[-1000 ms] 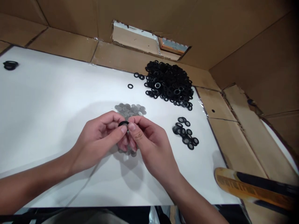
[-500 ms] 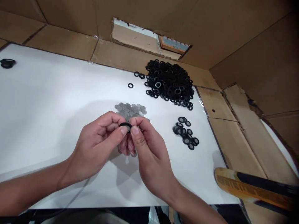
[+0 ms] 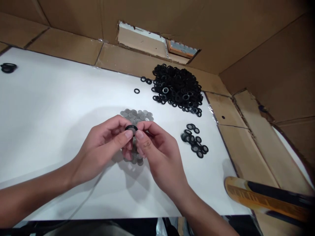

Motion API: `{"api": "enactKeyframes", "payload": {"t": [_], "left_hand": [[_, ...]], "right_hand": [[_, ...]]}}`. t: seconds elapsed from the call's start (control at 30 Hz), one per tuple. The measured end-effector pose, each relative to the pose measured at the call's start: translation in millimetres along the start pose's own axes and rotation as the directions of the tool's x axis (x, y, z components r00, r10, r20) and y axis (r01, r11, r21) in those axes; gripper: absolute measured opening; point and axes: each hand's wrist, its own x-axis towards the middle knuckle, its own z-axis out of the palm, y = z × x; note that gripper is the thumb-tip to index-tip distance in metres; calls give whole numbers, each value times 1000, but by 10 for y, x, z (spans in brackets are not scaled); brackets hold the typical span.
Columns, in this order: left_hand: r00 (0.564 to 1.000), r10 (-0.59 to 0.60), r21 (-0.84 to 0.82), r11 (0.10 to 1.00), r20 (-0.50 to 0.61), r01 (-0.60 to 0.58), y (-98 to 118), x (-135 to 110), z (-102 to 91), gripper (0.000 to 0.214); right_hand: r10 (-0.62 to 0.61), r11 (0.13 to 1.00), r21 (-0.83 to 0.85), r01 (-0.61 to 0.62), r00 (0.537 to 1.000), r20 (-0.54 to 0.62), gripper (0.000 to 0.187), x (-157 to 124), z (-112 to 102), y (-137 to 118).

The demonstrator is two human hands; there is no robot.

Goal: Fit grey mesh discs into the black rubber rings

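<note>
Held up between my left hand (image 3: 102, 147) and my right hand (image 3: 157, 152) is a black rubber ring (image 3: 131, 127), pinched by the thumb and fingers of each. A grey centre shows through it, possibly a metal washer. Grey metal washers (image 3: 136, 115) lie in a flat pile just beyond my fingers, and more (image 3: 133, 159) lie under them. Further back stands a large heap of black rubber rings (image 3: 177, 88), with a few grey discs among them. A smaller group of black rings (image 3: 193, 140) lies right of my right hand.
Everything lies on a white board (image 3: 49, 108) inside a cardboard enclosure (image 3: 268, 59). A small stack of black rings (image 3: 8, 68) sits at the far left. One loose ring (image 3: 136, 91) lies near the heap. A blurred yellow-and-black object (image 3: 265, 200) intrudes at lower right.
Both hands have lifted the black ring slightly and turned it, so more of its grey centre shows. My right fingers have shifted around it.
</note>
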Motion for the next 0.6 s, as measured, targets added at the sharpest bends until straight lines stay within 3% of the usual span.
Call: {"api": "enactKeyframes", "payload": {"t": [0.2,0.33,0.6], "left_hand": [[1000,-10,92,996,-12,11,54,40,-26,12],[999,-4,61,998,-41,7,69,29,10,15],[993,33,101,995,-114,-21,74,-7,49,14]], "right_hand": [[54,997,-62,-50,997,64,28,26,-86,-36],[48,996,-79,-40,995,92,29,1,-92,-4],[-30,975,-217,37,999,33,29,-86,-6,50]]}}
